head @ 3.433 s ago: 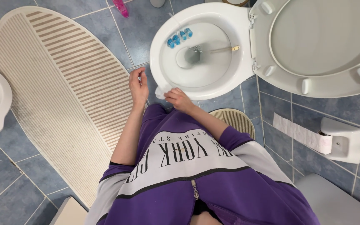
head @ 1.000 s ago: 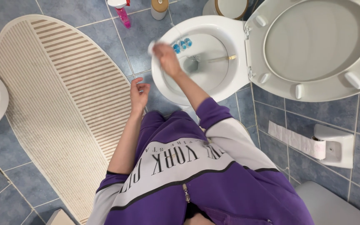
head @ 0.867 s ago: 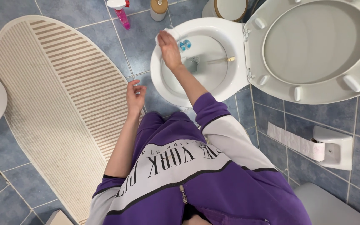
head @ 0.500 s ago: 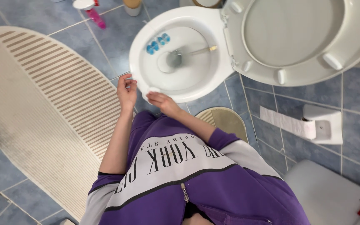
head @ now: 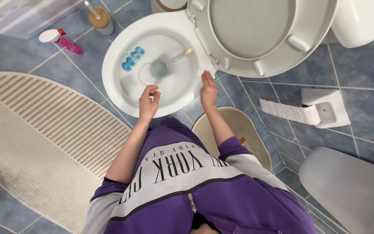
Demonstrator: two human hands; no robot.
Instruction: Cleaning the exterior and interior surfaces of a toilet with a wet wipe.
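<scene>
My right hand (head: 208, 90) lies flat on the right side of the white toilet bowl's rim (head: 113, 93), just below the hinge. It presses a white wipe (head: 204, 75) whose edge shows at the fingertips. My left hand (head: 149, 102) hovers over the near rim with loosely curled fingers and holds nothing. A toilet brush (head: 163, 66) stands inside the bowl. A blue rim freshener (head: 133, 58) hangs on the bowl's left inner wall. The seat and lid (head: 256, 30) are raised.
A pink spray bottle (head: 61, 41) and a brush holder (head: 100, 19) stand on the blue tiles, left of the bowl. A striped oval mat (head: 44, 134) lies left, a small mat (head: 239, 130) by my knees. A toilet-paper holder (head: 321, 106) is on the right.
My right hand has carried the wipe from the near left rim across to the rim's right side by the hinge. My left hand rose over the near rim. The view shifted right.
</scene>
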